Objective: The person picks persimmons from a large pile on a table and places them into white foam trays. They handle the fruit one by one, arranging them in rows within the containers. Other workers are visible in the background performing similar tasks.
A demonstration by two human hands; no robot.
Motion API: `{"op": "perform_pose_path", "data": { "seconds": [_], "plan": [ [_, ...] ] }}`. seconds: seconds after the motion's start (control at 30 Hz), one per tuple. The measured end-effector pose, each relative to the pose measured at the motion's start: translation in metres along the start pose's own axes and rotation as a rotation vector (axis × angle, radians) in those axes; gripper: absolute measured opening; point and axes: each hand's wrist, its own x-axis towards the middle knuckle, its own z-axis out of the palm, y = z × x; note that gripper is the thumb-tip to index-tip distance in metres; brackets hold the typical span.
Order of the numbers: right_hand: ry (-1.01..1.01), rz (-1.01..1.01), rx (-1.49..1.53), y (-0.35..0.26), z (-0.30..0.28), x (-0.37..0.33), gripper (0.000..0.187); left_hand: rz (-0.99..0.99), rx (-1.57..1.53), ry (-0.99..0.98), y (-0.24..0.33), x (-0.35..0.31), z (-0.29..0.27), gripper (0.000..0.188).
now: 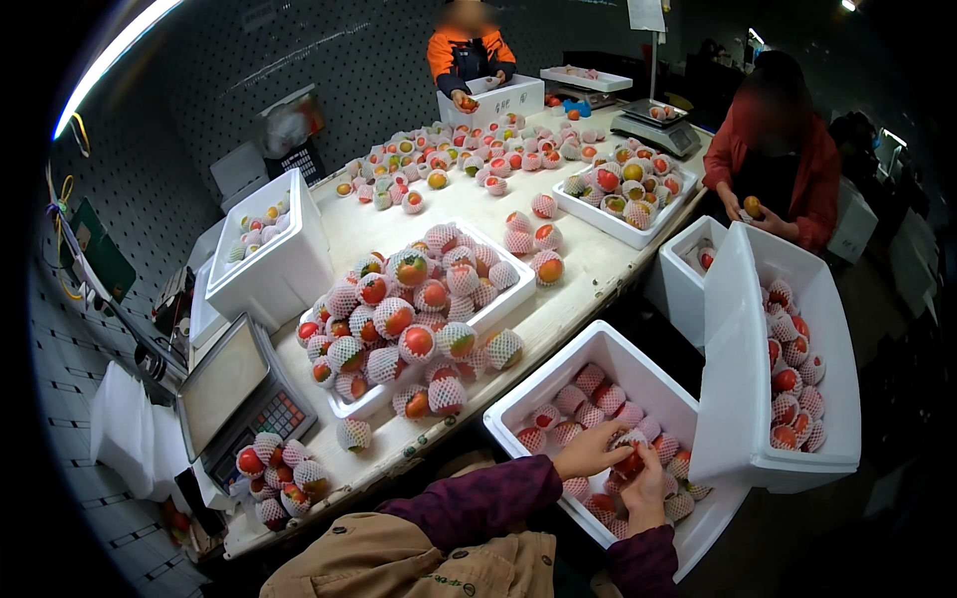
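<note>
Both my hands meet over an open white foam box (pixel 630 365) in front of me. Between them is a red tomato (pixel 629 464) with a white foam net sleeve around it. My left hand (pixel 590 450) curls its fingers over the tomato's upper left side. From the lower right, my right hand (pixel 646 488) grips the same tomato with thumb and fingers. Beneath and around the hands, several net-wrapped tomatoes (pixel 588 379) lie in the box. Part of the box's contents is hidden under my hands and left sleeve.
A heaped tray of wrapped tomatoes (pixel 409 299) stands on the white table (pixel 454 204). Left of it is a digital scale (pixel 231 384). Right of my box stands another foam box (pixel 743 399) with tomatoes. Two people (pixel 773 149) handle tomatoes across the table and at the right.
</note>
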Motion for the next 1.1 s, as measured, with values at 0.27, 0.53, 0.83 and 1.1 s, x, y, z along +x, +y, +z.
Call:
{"op": "perform_pose_path", "data": {
  "seconds": [0.27, 0.53, 0.83, 1.1],
  "plan": [
    [0.012, 0.000, -0.002, 0.0011, 0.0009, -0.0003, 0.024, 0.019, 0.014, 0.022, -0.0021, -0.0009, 0.0002, 0.045],
    [0.016, 0.002, -0.014, -0.0005, 0.0015, -0.0014, 0.026, -0.008, 0.005, -0.016, 0.0049, 0.0006, -0.0042, 0.045],
    [0.038, 0.003, -0.018, -0.0013, 0.0061, -0.0031, 0.024, -0.017, 0.013, -0.011, -0.0023, 0.0002, 0.0004, 0.046],
    [0.020, 0.002, -0.002, -0.0022, 0.0065, -0.0039, 0.024, 0.019, 0.012, 0.008, -0.0023, 0.0000, 0.0005, 0.045]
  ]
}}
